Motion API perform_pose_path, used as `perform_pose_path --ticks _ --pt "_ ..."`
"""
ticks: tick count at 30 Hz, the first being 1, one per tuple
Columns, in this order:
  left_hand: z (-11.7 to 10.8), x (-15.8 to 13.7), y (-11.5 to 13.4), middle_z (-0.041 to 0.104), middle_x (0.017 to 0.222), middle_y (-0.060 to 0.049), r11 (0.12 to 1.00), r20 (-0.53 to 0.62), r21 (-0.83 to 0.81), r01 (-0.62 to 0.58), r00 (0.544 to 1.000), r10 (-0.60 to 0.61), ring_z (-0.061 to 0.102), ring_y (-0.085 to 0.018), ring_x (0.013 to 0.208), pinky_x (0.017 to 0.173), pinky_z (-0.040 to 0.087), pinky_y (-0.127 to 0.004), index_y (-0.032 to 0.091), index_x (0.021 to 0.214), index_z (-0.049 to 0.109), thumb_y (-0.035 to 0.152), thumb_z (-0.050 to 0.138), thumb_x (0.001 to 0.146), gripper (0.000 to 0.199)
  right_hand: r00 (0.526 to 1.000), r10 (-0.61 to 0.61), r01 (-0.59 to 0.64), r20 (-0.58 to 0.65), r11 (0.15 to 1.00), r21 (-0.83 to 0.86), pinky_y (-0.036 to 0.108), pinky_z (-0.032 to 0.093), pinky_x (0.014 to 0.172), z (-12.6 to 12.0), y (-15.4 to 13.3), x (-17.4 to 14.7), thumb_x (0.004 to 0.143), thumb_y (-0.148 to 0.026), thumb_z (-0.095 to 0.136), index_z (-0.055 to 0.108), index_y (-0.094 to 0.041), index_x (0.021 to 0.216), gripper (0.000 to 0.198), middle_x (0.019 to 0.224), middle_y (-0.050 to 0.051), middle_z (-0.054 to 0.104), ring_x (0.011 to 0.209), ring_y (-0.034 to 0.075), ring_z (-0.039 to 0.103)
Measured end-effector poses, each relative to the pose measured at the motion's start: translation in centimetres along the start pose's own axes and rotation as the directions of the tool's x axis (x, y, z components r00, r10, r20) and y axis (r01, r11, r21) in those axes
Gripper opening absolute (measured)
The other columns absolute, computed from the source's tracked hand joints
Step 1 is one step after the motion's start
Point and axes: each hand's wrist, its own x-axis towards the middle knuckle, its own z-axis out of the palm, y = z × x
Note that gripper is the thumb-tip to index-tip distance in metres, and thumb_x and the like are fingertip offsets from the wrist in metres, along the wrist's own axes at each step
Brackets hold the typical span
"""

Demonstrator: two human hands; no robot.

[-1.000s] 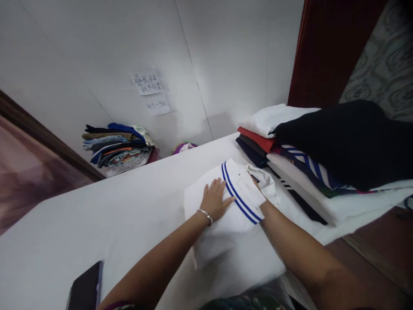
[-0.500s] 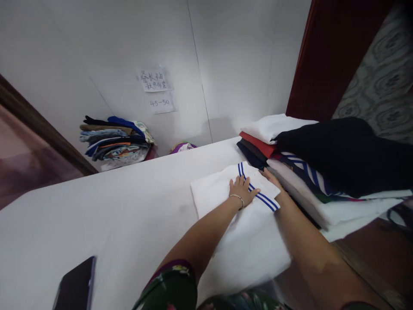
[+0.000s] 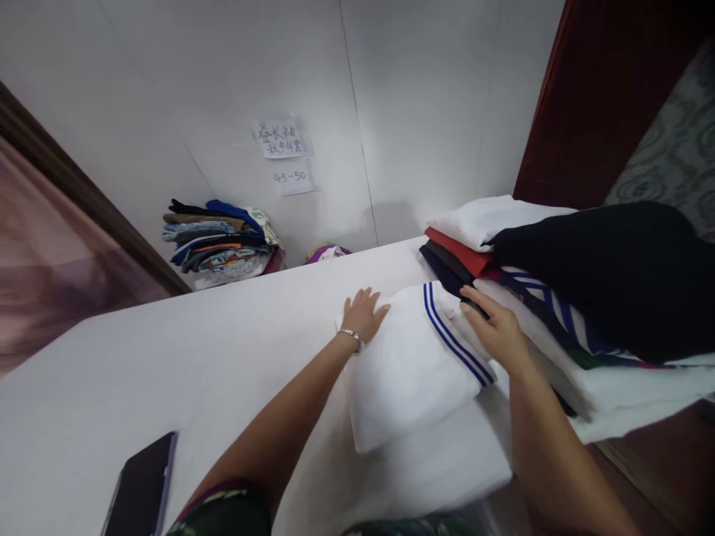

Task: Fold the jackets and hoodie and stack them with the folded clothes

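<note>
A white garment (image 3: 402, 380) with two dark blue stripes along one edge lies partly folded on the white table (image 3: 234, 357). My left hand (image 3: 364, 316), with a bracelet at the wrist, rests flat with fingers spread at the garment's far left corner. At the striped right edge is my right hand (image 3: 500, 327), its fingers stretched out and the thumb apart. Whether its fingertips touch the cloth I cannot tell. The lower part of the garment hangs toward my body.
A pile of clothes (image 3: 603, 275), black on top, stands close on the right. Folded clothes (image 3: 223, 238) are stacked beyond the table's far edge, near a purple and white bundle (image 3: 328, 254). A phone (image 3: 142, 484) lies front left. Paper notes (image 3: 284, 141) hang on the wall.
My left hand has moved left from the stripes to the garment's left corner. A folded layer now lies further down over the garment. My right hand has come out from beside the striped edge.
</note>
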Motion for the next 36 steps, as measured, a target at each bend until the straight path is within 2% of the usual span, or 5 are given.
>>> perform_pose_path --ticks 3,7,17,24,36 --pt "1.1 -0.2 -3.3 0.027 0.153 -0.011 0.985 0.042 0.007 0.174 0.984 -0.174 0.018 -0.028 0.142 0.112 0.010 -0.054 0.022 0.135 0.043 0.054 0.031 0.090 0.057 0.926 -0.208 0.298 0.316 0.915 -0.272 0.051 0.017 0.114 2.2 -2.3 -2.4 0.089 -0.047 0.046 0.047 -0.028 0.136 0.050 0.142 0.004 0.046 0.135 0.026 0.035" --pt "3.8 0.0 -5.4 0.041 0.145 -0.012 0.951 0.069 -0.106 0.291 0.956 -0.285 0.032 -0.029 0.136 0.111 0.015 -0.054 0.023 0.130 0.050 0.058 0.032 0.089 0.056 0.833 0.010 0.346 0.552 0.770 -0.536 0.054 0.015 0.113 4.0 1.4 -3.7 0.091 -0.048 0.041 0.043 -0.023 0.139 0.055 0.148 0.009 0.036 0.139 0.028 0.026" --pt "5.6 0.1 -8.6 0.060 0.127 -0.011 0.875 -0.130 -0.329 0.354 0.901 -0.414 0.049 -0.027 0.123 0.106 0.033 -0.039 0.018 0.114 0.063 0.040 0.044 0.088 0.040 0.913 0.004 0.319 0.407 0.613 -0.723 0.055 0.021 0.110 1.8 5.8 -5.6 0.093 -0.051 0.033 0.046 -0.021 0.136 0.054 0.149 0.010 0.034 0.138 0.029 0.027" --pt "6.6 -0.2 -9.9 0.066 0.117 -0.006 0.776 -0.213 -0.563 0.284 0.857 -0.469 0.058 -0.018 0.110 0.098 0.042 -0.030 0.020 0.110 0.064 0.034 0.038 0.091 0.035 0.958 0.023 0.174 0.286 0.746 -0.643 0.041 0.033 0.106 4.8 3.1 2.8 0.092 -0.035 0.039 0.054 -0.018 0.129 0.043 0.135 0.011 0.053 0.128 0.025 0.044" --pt "5.9 0.8 -12.1 0.071 0.082 0.000 0.697 -0.103 -0.673 0.247 0.902 -0.419 0.063 -0.019 0.085 0.080 0.047 -0.029 0.022 0.070 0.067 0.031 0.063 0.073 0.011 0.963 0.268 -0.165 -0.015 0.547 -0.820 0.033 0.045 0.081 8.7 5.4 9.5 0.095 -0.038 0.037 0.055 -0.022 0.127 0.040 0.110 0.012 0.067 0.100 0.024 0.062"
